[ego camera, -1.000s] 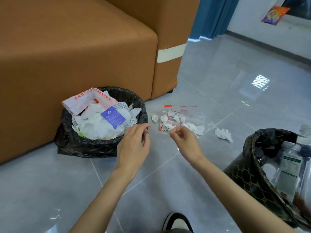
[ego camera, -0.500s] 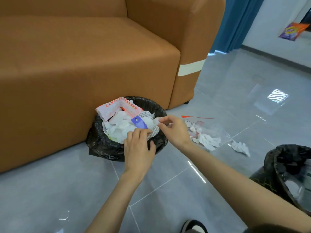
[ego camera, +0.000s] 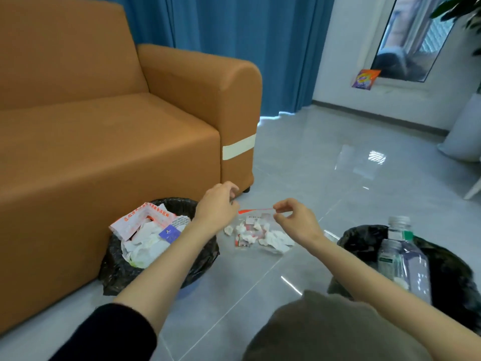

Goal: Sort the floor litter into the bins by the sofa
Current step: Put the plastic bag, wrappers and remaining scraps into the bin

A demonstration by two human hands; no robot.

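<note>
A clear zip bag [ego camera: 263,237] with a red top strip holds torn paper scraps and sits on the floor between two black-lined bins. My right hand [ego camera: 295,221] pinches the right end of the red strip. My left hand [ego camera: 217,204] has curled fingers at the strip's left end and seems to pinch that corner. The strip runs taut between both hands. The paper bin [ego camera: 182,203] by the sofa is heaped with white paper and wrappers. The other bin [ego camera: 364,234] on the right holds plastic bottles [ego camera: 402,259]. One small paper scrap [ego camera: 228,229] lies beside the bag.
The orange sofa [ego camera: 117,142] stands right behind the paper bin, with blue curtains behind it. An orange and purple snack packet [ego camera: 365,78] lies on the far window ledge. A white plant pot [ego camera: 463,136] is at the right edge. My knee [ego camera: 325,332] fills the bottom.
Both hands left the paper bin and moved right to the zip bag, taking hold of its red top strip. The view has tilted upward.
</note>
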